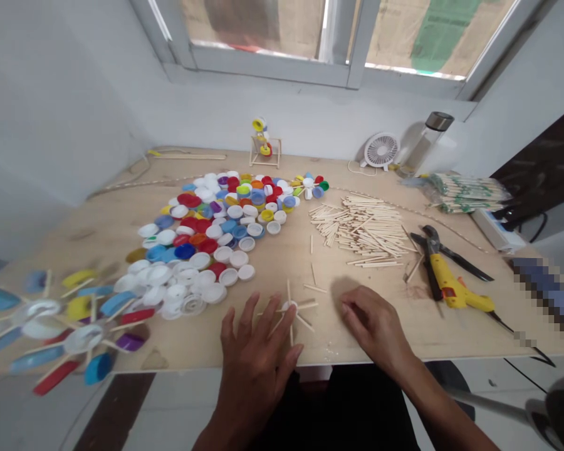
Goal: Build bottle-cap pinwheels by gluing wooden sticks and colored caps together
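My left hand (256, 347) lies flat near the table's front edge, fingers spread, its fingertips touching a small white cap with wooden sticks radiating from it (292, 307). My right hand (373, 322) rests just right of that piece, fingers curled down on the wooden tabletop (282, 263); nothing shows in it. A big heap of coloured bottle caps (211, 238) lies to the left and behind. A pile of wooden sticks (360, 228) lies behind my right hand.
A yellow glue gun (454, 285) and black pliers (432, 250) lie at the right. Finished cap-and-stick wheels (61, 326) sit at the left front. A small white fan (380, 150), a bottle (427, 141), a stick frame with caps (264, 147) and a bag of sticks (465, 191) stand behind.
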`<state>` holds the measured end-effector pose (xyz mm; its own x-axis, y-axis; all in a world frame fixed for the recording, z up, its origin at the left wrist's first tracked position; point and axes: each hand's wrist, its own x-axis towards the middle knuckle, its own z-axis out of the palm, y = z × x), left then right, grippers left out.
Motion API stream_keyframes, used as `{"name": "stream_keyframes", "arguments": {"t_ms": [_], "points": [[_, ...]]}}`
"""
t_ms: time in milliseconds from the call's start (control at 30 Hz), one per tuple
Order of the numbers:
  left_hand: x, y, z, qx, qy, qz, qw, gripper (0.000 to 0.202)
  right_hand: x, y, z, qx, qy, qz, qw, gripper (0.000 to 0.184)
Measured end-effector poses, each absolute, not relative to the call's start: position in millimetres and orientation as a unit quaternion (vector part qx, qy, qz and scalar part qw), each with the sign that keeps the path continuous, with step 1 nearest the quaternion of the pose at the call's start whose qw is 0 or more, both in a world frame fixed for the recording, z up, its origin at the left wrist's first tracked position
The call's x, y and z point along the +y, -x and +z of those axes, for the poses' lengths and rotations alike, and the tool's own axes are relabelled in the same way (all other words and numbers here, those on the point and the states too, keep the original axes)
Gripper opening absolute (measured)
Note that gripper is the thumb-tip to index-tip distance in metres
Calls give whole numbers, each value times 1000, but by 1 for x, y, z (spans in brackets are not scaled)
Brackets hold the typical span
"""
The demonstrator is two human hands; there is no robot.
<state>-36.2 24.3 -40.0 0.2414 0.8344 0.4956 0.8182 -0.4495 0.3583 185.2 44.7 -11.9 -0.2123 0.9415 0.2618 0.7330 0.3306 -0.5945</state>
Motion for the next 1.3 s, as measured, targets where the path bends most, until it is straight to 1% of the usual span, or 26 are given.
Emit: {"name": "stream_keyframes", "arguments": {"t_ms": [100, 167, 267, 400, 567, 667, 800, 867, 967, 1000, 1133, 1200, 1300], "points": [[25, 37, -37, 521, -788, 328, 7, 35, 64, -176, -11, -795, 550, 116, 227, 10], [27, 39, -36, 514, -790, 334, 8, 34, 74, -171, -10, -810, 545, 92, 194, 9], [30, 45, -34, 496, -802, 334, 18, 34, 83, -165, -10, -821, 539, 80, 173, 9], [35, 57, -34, 476, -821, 315, 4, 40, 86, -163, -11, -828, 537, 67, 149, 11], [34, 64, -30, 476, -813, 335, 3, 38, 86, -161, -11, -828, 539, 62, 144, 13], [27, 62, -26, 482, -799, 360, 24, 36, 84, -163, -11, -815, 553, 62, 158, 13], [16, 55, -21, 512, -744, 426, 61, 25, 70, -170, -8, -787, 583, 70, 188, 10], [11, 49, -16, 540, -710, 436, 121, 21, 57, -169, -3, -772, 581, 114, 231, 11], [5, 39, -7, 575, -655, 425, 244, 19, 33, -159, 5, -742, 538, 230, 326, 12], [3, 36, -4, 583, -636, 420, 282, 19, 25, -153, 7, -735, 522, 260, 345, 12], [0, 24, 4, 604, -550, 415, 402, 23, 6, -134, 13, -729, 495, 299, 367, 13], [0, 21, 7, 601, -519, 420, 439, 24, 3, -129, 14, -724, 494, 304, 373, 12], [2, 22, 10, 599, -496, 422, 465, 25, 6, -132, 14, -731, 491, 282, 381, 13]]}}
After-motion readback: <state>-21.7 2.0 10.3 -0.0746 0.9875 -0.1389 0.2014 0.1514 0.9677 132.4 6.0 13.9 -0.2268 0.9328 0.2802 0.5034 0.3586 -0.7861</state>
